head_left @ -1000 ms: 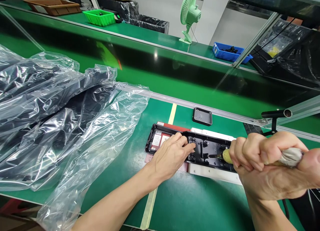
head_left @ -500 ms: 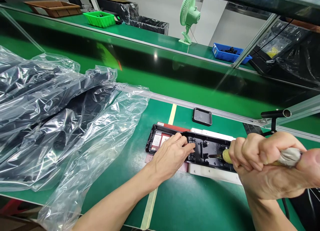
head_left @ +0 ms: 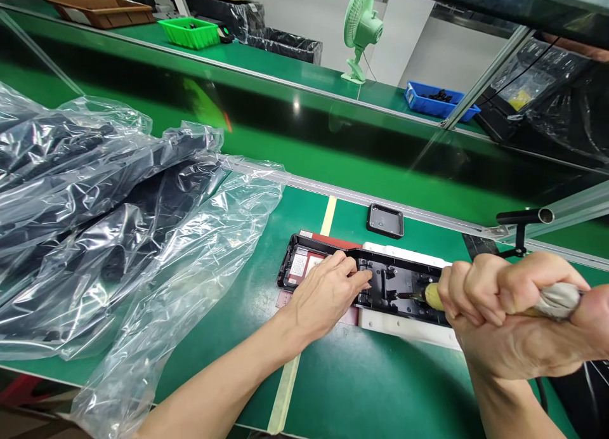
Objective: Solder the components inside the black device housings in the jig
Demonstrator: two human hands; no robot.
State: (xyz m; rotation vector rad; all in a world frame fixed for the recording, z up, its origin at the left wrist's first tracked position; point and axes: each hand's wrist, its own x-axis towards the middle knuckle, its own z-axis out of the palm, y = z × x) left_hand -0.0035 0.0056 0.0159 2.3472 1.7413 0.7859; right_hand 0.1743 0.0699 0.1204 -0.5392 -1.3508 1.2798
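A long black plastic housing lies open side up in a white fixture on the green bench. My left hand rests over its left part, with the fingers curled on the near and inner edge, gripping it. In my right hand is a tool with a yellowish collar and a grey-wrapped handle. The tool's thin tip touches down inside the housing, right of my left fingers. Behind the housing sits a small black tray-like part.
Clear plastic bags with dark contents cover the bench's left side. A metal rail runs behind the work. At the right stands a black tube bracket. The rear shelf bears a fan, a green basket and a blue bin.
My right hand has shifted very slightly, with the tool still in it. My left hand and the housing stay in place.
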